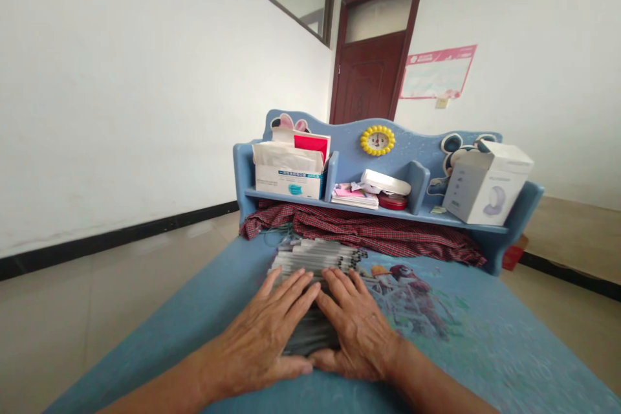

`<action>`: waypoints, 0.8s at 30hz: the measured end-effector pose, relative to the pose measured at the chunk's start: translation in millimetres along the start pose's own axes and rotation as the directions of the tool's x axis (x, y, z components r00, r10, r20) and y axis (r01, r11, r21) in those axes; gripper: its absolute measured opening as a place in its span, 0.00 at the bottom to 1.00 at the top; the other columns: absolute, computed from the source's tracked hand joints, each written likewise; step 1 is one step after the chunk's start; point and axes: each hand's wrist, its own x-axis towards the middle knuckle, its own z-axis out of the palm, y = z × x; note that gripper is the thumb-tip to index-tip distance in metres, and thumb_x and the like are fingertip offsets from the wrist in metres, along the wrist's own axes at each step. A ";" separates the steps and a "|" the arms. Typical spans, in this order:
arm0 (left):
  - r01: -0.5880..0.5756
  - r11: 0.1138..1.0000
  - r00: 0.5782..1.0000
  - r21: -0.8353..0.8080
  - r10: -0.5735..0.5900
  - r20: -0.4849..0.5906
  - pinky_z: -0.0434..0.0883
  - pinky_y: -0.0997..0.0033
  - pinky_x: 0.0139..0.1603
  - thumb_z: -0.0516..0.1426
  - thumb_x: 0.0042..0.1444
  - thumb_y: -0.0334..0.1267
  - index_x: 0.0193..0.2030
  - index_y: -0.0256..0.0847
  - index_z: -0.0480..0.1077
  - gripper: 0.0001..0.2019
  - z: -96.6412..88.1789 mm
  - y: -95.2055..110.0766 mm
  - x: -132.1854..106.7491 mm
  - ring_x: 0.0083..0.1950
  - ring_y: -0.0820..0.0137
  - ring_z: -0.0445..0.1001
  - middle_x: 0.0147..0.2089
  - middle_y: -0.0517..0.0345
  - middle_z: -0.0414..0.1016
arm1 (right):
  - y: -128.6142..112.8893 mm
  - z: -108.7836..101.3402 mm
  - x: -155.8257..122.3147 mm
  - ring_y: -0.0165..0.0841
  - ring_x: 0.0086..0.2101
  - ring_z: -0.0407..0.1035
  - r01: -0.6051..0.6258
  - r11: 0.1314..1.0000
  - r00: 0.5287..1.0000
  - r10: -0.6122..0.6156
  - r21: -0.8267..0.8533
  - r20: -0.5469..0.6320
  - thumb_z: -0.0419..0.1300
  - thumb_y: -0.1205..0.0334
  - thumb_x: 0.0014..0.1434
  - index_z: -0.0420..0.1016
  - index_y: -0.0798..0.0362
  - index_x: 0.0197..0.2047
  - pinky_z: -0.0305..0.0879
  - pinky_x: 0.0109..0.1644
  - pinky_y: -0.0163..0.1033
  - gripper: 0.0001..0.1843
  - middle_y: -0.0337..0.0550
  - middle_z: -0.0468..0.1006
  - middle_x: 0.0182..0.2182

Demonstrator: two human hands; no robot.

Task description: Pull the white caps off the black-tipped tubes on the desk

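Observation:
A pile of slim grey-white sticks with dark ends, pen-like in shape (315,251), lies side by side on the blue desk (204,330). Over its near part my left hand (269,330) rests palm down, fingers spread. My right hand (356,326) lies flat on the pile's right side in the same way, with its fingers apart. The two thumbs nearly meet at the near end, and the index fingertips come close together. Between the hands a darker grey part of the pile shows; the rest beneath the palms is hidden.
Behind the pile lies a bunched red checked cloth (359,229), under a blue shelf (420,191). On the shelf are a mask box (288,182) with papers, a notepad stack (354,197), a red round tin (392,202) and a white box (488,184).

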 end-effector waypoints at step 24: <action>0.044 0.997 0.999 -0.060 -0.045 -0.004 0.49 0.40 0.64 0.59 0.50 0.50 0.67 0.45 0.48 0.40 1.9 -1.2 -11.0 0.67 0.49 0.49 0.69 0.44 0.45 | 86.5 48.5 53.8 0.46 0.51 0.65 -0.650 0.651 0.666 0.736 0.392 -0.118 0.41 0.39 0.60 0.67 0.60 0.57 0.59 0.53 0.52 0.37 0.60 0.71 0.50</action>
